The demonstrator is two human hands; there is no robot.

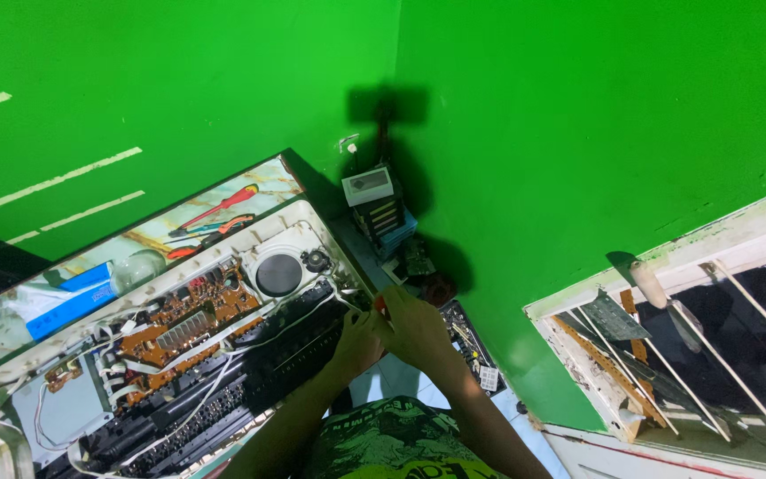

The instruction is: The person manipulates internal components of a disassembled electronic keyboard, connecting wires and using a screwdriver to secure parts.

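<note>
1. Closest to the camera, a green-and-yellow printed shirt (392, 439) fills the bottom edge, with both bare forearms reaching up toward the end of an opened electronic keyboard (179, 346) that lies tilted on a workbench.

2. The left hand (356, 341) rests on the end of the keyboard's casing, fingers curled against the edge; whether it pinches anything cannot be told from this angle.

3. The right hand (414, 324) is closed around a red-handled screwdriver (380, 306), its tip hidden at the corner of the casing. Judging by the pose, a fastener or fitting at that corner is being worked; the next move would call for a steady, straight tool while the left hand braces the shell.

4. Inside the open case lie a brown circuit board (192, 315), a round black speaker (278, 275) and loose white wires (197, 399) that cross the black key rows and could snag.

5. Beyond, on the bench's patterned top, lie a red screwdriver (223, 206) and orange-handled pliers (219, 228), beside a blue box (68, 297).

6. In the corner, a small stacked drawer cabinet (379, 208) stands against the green wall (179, 80), with clutter crowding the hands' working corner.

7. At far right, a barred window (720, 337) with a flaking white frame.
</note>
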